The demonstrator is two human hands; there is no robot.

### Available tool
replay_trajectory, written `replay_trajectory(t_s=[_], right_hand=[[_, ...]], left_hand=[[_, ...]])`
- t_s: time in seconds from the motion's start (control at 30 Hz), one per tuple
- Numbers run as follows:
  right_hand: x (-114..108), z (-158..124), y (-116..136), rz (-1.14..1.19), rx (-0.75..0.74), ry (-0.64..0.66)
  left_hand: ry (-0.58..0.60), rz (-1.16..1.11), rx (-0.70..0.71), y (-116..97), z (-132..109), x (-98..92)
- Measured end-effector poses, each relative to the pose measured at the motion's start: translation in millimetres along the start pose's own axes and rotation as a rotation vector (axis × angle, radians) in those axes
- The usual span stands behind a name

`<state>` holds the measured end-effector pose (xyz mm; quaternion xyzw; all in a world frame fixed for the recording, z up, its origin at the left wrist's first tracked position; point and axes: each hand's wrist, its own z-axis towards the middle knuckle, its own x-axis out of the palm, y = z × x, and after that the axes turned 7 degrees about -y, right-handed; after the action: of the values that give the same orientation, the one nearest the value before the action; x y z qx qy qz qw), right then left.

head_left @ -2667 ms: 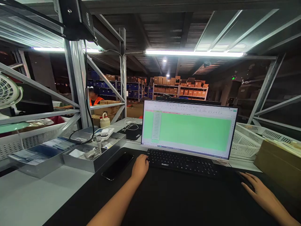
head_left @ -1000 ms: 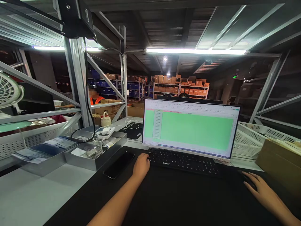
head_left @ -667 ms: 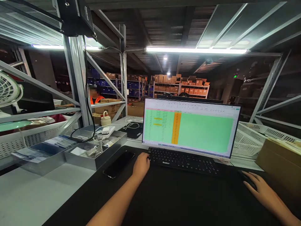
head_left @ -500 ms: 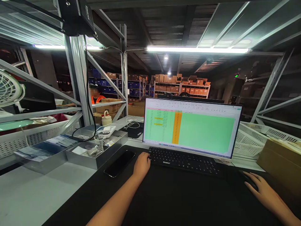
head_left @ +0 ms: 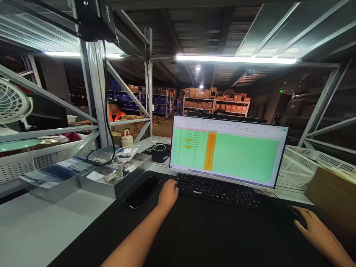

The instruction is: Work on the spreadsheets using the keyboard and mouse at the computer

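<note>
My left hand (head_left: pixel 168 193) rests at the left end of a black keyboard (head_left: pixel 217 191), fingers on or beside its edge keys and nothing in the grip. My right hand (head_left: pixel 314 226) is curved over a black computer mouse (head_left: pixel 300 218) on the dark desk mat (head_left: pixel 211 233). Behind the keyboard stands a monitor (head_left: pixel 244 152) with a green spreadsheet and one orange column. To the left of my left hand lies a black phone (head_left: pixel 141 192), its screen dark.
Grey metal trays (head_left: pixel 111 185) with papers, small items and a charger stand on the left. Behind them is a white bottle (head_left: pixel 127 139). A cardboard box (head_left: pixel 332 196) and white baskets (head_left: pixel 296 168) sit at right. A person in an orange vest (head_left: pixel 116 114) is beyond the rack.
The view has shifted slightly. My right hand and the mouse have moved a little to the right; my left hand stays at the keyboard's edge.
</note>
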<state>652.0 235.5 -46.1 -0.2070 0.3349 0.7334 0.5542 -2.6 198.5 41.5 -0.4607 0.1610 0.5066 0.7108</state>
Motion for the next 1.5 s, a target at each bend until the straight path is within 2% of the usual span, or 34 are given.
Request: replay_trajectory(t_s=[0.33, 0.57, 0.73, 1.3, 1.5], right_hand=[[-7.1, -1.3, 10.1, -0.059, 0.041, -0.024], [-19.5, -1.5, 24.9, -0.06, 0.021, 0.013], [-24.9, -1.5, 30.5, -0.073, 0.066, 0.044], [-26.6, 1.2, 38.5, -0.091, 0.127, 0.104], [-21.2, 2.1, 33.9, -0.072, 0.106, 0.049]], left_hand=[[0.002, 0.001, 0.015, 1.7, 2.0, 0.9], [0.004, -0.004, 0.016, 3.0, 2.6, 2.2], [0.009, -0.005, 0.014, 3.3, 3.5, 1.9], [0.017, 0.001, 0.024, 5.3, 3.5, 3.1], [0.01, 0.001, 0.023, 5.9, 3.5, 4.5]])
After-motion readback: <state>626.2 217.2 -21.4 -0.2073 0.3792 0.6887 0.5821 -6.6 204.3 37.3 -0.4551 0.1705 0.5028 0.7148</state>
